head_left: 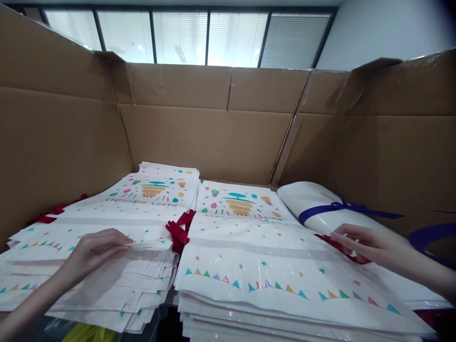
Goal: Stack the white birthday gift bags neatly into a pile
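Two stacks of white plastic sheets or bags, printed with birthday cakes, stars and bunting, lie side by side. My left hand (101,248) is closed in a pinch on the edge of a white printed bag (107,213) on the left stack. On the right, my right hand (366,242) has its fingers closed around a red ribbon (361,259) at the side of the right stack (249,270). Another red ribbon (181,232) lies bunched between the stacks. Part of the right fingertips is hidden.
Cardboard walls (206,142) rise around the stacks on the left, back and right. A white roll (309,199) tied with a blue ribbon (331,207) lies at the back right. Something yellow (89,333) shows below the left stack.
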Demonstrator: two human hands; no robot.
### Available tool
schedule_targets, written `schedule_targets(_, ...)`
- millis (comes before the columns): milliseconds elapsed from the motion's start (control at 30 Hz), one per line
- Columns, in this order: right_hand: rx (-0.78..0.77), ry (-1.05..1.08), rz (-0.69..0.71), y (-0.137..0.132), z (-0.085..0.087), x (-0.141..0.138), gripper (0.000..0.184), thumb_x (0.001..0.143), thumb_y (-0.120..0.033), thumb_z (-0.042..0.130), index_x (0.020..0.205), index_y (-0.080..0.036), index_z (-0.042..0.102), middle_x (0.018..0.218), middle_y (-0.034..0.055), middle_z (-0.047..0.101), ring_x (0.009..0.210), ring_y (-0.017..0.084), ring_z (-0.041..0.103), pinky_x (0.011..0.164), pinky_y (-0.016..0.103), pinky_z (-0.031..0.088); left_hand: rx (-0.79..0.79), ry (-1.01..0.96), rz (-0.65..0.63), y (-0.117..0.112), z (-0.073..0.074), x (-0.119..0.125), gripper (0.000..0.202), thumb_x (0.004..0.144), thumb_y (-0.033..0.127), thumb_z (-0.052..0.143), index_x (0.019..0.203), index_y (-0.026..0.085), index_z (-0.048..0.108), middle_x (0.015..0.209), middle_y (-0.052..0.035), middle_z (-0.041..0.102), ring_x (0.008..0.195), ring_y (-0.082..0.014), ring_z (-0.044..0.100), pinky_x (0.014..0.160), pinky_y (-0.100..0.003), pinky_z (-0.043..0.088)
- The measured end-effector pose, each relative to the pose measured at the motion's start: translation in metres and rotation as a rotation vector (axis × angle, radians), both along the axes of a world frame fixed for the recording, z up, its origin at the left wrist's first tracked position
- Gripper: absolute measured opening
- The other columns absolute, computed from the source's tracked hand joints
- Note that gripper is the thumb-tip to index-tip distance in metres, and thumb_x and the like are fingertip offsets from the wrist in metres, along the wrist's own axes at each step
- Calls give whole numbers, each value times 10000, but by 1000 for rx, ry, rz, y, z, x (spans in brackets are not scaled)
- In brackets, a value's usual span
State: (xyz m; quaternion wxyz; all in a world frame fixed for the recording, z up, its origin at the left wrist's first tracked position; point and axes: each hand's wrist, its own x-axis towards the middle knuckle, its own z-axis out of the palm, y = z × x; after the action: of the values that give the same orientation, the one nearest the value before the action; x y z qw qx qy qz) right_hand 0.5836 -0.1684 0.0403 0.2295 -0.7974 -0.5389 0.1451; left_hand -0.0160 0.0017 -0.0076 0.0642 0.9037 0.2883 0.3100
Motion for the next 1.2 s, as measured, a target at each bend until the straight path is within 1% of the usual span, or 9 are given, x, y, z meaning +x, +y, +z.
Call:
schedule_targets(100,-123,128,162,17,4,-23,465,809,-665,490,771,-230,650,757,121,642,651,205,575,585,331,459,4,-52,49,10,19,-6,238,933,318,531,835,154,675,835,48,690,737,-123,670,645,-144,529)
schedule_targets(233,-50,234,247,47,16,-65,468,749,-660,589,796,-198,654,753,64,636,651,178,581,589,290,448,133,-141,238,16,38,-12,233,922,317,548,864,114,645,867,90,663,747,-98,640,628,-123,506)
schedule_targets(333,-37,583,372,74,26,-112,421,743,-584,668,775,-164,657,650,22,579,576,129,540,492,233,371,166,-181,334,9,46,-2,246,941,304,508,880,93,619,885,109,629,794,-87,613,679,-125,487)
schedule_targets(433,-98,765,454,100,26,-166,412,824,-565,608,852,-157,654,703,24,603,612,119,578,506,211,407,252,-232,251,-3,44,20,190,949,226,478,872,118,614,904,105,627,822,-91,613,750,-158,499)
schedule_targets(567,-280,1038,491,126,7,-221,520,902,-626,439,968,-141,616,859,95,674,689,171,661,624,305,550,370,-198,-38,-25,26,56,213,929,88,468,993,191,642,1016,13,682,930,-136,645,816,-225,530)
schedule_targets(633,-287,1128,467,134,-5,-234,396,881,-533,559,950,-145,599,903,90,678,759,162,671,710,297,567,425,-143,-132,-36,15,70,310,906,28,453,1094,195,634,1057,-39,689,978,-156,646,817,-249,537)
schedule_targets(767,-204,1203,407,135,-18,-229,277,739,-252,773,932,-158,599,977,62,671,870,146,659,788,248,548,466,-22,-193,-51,-1,85,395,872,-5,468,1202,171,594,1114,-78,682,1034,-181,637,847,-283,544)
schedule_targets(967,-74,1162,298,105,-7,-183,290,649,-206,841,811,-161,605,818,19,656,777,130,633,696,220,517,478,85,-216,-58,-6,99,455,867,-15,428,1247,182,584,1152,-62,672,1048,-170,631,863,-269,535)
schedule_targets(1200,-61,1170,138,61,-6,-128,213,771,-288,764,792,-148,605,879,53,667,824,142,639,777,259,529,567,157,-357,-74,27,145,389,952,41,327,1177,176,614,1055,-21,717,923,-134,676,800,-219,543)
